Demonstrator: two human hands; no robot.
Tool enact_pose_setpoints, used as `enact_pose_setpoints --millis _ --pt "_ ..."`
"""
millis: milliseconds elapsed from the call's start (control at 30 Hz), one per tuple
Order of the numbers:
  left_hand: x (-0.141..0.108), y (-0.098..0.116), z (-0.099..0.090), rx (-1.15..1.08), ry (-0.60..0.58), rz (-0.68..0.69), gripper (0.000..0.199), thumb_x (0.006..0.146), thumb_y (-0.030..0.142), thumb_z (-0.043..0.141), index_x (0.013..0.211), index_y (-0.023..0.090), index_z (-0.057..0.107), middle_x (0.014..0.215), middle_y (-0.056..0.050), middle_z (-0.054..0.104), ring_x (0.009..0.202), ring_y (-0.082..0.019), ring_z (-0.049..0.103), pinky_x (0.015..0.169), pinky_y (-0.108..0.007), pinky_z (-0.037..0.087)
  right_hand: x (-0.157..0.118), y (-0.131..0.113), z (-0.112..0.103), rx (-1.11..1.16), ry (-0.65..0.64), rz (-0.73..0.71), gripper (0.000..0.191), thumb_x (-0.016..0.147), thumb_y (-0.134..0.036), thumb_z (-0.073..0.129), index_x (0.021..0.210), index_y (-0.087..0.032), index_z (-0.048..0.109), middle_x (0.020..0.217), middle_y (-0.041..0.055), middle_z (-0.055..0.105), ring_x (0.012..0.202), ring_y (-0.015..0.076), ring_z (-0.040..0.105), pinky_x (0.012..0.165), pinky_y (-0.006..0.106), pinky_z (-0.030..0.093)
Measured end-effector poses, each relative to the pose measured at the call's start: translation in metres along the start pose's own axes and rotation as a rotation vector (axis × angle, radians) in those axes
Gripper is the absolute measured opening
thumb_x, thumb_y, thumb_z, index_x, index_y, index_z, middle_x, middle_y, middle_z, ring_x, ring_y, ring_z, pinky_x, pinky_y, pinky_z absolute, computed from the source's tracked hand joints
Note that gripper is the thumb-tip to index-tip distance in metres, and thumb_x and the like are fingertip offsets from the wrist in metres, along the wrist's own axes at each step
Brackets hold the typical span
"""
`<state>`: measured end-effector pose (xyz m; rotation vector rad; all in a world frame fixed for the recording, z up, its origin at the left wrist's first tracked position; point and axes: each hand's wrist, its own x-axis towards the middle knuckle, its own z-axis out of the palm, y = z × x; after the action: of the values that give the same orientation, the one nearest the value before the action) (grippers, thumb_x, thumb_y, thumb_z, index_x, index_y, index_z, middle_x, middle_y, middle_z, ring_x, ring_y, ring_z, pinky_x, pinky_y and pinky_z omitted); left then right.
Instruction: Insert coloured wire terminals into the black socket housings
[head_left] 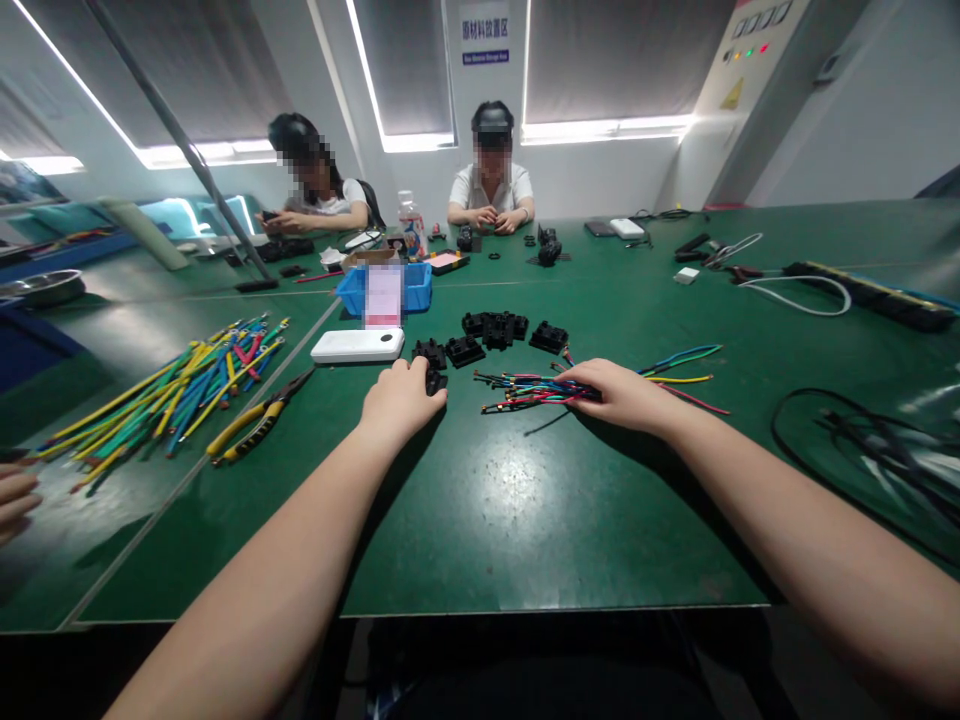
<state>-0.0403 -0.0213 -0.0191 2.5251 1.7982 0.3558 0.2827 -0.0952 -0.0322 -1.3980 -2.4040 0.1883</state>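
Beyond the wires (531, 386), a sign (485, 33) reads "原材料放置区".

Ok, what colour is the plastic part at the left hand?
The plastic part is black, in the head view.

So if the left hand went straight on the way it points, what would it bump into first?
Beyond the black part at its fingertips, the left hand would probably meet the black block just ahead. Depth is unclear, so they may be touching.

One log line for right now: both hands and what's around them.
left hand: at black part, grip unclear | right hand: over wire bundle, grip unclear | nearby: other black parts, pliers, white device
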Motion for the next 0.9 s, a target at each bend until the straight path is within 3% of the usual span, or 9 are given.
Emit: enact_pose_setpoints --millis 133,267,400,533,733,900 --pt "-0.003 0.008 -0.001 -0.03 -0.015 0.069 0.053 0.071 0.037 0.061 0.12 0.02 0.051 0.103 -0.013 0.058 0.093 -0.03 0.057 0.079 -0.042 0.048 0.0 -0.002 -0.001 -0.026 0.013 0.03 0.035 0.083 -0.027 0.056 0.118 -0.024 0.061 0.108 0.0075 0.066 0.102 0.0243 0.058 0.088 0.038 0.048" --pt "-0.005 0.016 -0.008 -0.093 0.003 0.175 0.057 0.072 0.034 0.06 0.125 0.019 0.047 0.104 -0.013 0.059 0.095 -0.029 0.057 0.084 -0.044 0.048 -0.001 -0.002 -0.001 -0.066 0.045 0.09 0.031 0.085 -0.035 0.055 0.113 -0.025 0.063 0.107 0.0073 0.066 0.1 0.0252 0.059 0.083 0.038 0.049" --pt "-0.009 0.026 -0.017 -0.224 -0.026 0.43 0.06 0.074 0.031 0.061 0.131 0.023 0.042 0.12 -0.008 0.056 0.111 -0.024 0.053 0.098 -0.038 0.043 -0.001 0.003 0.001 -0.097 0.099 0.146 0.027 0.085 -0.037 0.055 0.107 -0.024 0.064 0.108 0.0085 0.065 0.097 0.0258 0.06 0.079 0.039 0.05" --pt "-0.019 0.038 -0.013 -0.48 -0.163 0.665 0.062 0.076 0.027 0.063 0.133 0.022 0.04 0.131 -0.009 0.052 0.117 -0.022 0.051 0.101 -0.038 0.041 0.0 0.006 0.004 -0.096 0.125 0.147 0.024 0.084 -0.035 0.056 0.103 -0.022 0.065 0.101 0.0089 0.066 0.093 0.0257 0.061 0.079 0.04 0.05" --pt "-0.023 0.046 -0.003 -0.492 -0.196 0.745 0.062 0.077 0.034 0.068 0.132 0.023 0.042 0.131 -0.01 0.051 0.121 -0.023 0.047 0.105 -0.039 0.037 0.003 -0.002 0.002 -0.059 0.141 0.037 0.027 0.086 -0.037 0.055 0.106 -0.022 0.064 0.108 0.0079 0.065 0.103 0.0254 0.058 0.091 0.041 0.047" --pt "-0.021 0.042 -0.003 -0.408 -0.158 0.738 0.051 0.079 0.037 0.066 0.126 0.023 0.049 0.12 -0.009 0.058 0.11 -0.023 0.052 0.096 -0.038 0.042 0.003 -0.011 -0.002 -0.021 0.172 -0.037 0.025 0.085 -0.033 0.057 0.105 -0.021 0.065 0.112 0.0093 0.063 0.107 0.0246 0.056 0.093 0.04 0.046"
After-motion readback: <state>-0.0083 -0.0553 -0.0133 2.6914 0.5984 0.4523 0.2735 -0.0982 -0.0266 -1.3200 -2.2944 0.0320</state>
